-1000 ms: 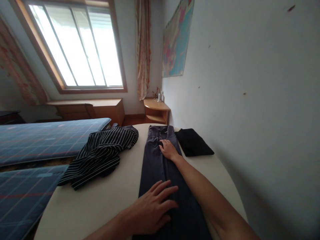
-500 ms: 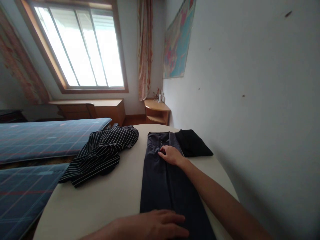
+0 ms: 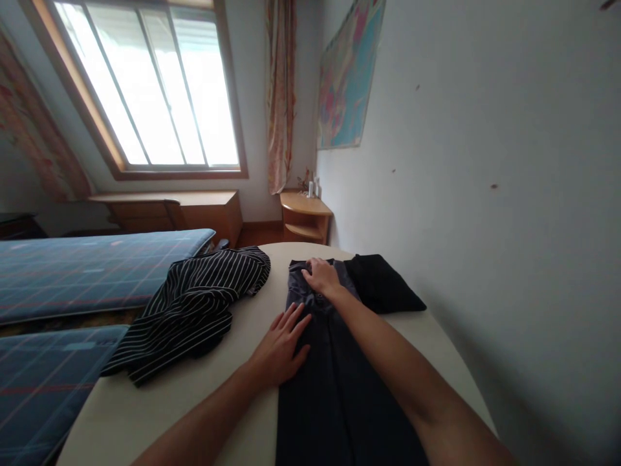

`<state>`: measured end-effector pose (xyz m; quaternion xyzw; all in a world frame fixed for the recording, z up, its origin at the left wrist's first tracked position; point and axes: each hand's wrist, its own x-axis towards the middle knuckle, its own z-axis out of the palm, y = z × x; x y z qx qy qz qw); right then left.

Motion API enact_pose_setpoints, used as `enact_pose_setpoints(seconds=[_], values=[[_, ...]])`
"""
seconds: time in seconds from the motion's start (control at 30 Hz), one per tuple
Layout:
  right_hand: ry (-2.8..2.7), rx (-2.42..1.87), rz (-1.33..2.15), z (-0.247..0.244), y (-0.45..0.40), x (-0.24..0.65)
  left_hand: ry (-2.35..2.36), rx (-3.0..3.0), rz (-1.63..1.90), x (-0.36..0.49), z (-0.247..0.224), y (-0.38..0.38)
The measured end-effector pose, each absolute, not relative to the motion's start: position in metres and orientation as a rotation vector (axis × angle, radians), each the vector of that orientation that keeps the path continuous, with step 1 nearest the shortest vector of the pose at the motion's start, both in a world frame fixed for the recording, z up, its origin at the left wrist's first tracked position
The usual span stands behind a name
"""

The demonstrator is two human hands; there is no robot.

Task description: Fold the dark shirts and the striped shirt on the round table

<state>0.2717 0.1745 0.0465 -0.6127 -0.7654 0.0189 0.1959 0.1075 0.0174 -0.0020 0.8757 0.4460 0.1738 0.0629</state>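
Observation:
Dark grey trousers (image 3: 334, 388) lie lengthwise down the round cream table (image 3: 194, 395), waistband at the far end. My right hand (image 3: 321, 275) rests on the waistband, fingers curled over slightly bunched cloth; whether it grips is unclear. My left hand (image 3: 281, 346) lies flat, fingers apart, on the trousers' left edge, partly on the tabletop. A black-and-white striped garment (image 3: 198, 304) is heaped to the left of my left hand. A folded black garment (image 3: 385, 288) sits just right of my right hand.
The table stands against a white wall (image 3: 485, 194) on the right. Blue plaid beds (image 3: 72, 272) lie to the left. A wooden corner shelf (image 3: 305, 217) and a low cabinet (image 3: 184, 210) stand under the window beyond.
My left hand has moved from the near part of the trousers up to their left edge. My right hand has slid forward to the waistband, where the cloth now bunches.

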Motion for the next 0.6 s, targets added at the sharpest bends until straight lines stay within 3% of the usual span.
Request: enact_pose_setpoints(seconds=[0.27,0.6], values=[[-2.316,-1.735,-0.059,0.047,0.221,0.232,1.36,2.609,0.465,0.109,0.002,0.018],[-2.169,-1.894,0.157,0.042,0.252,0.206,1.364,2.555,0.439,0.111,0.006,0.017]])
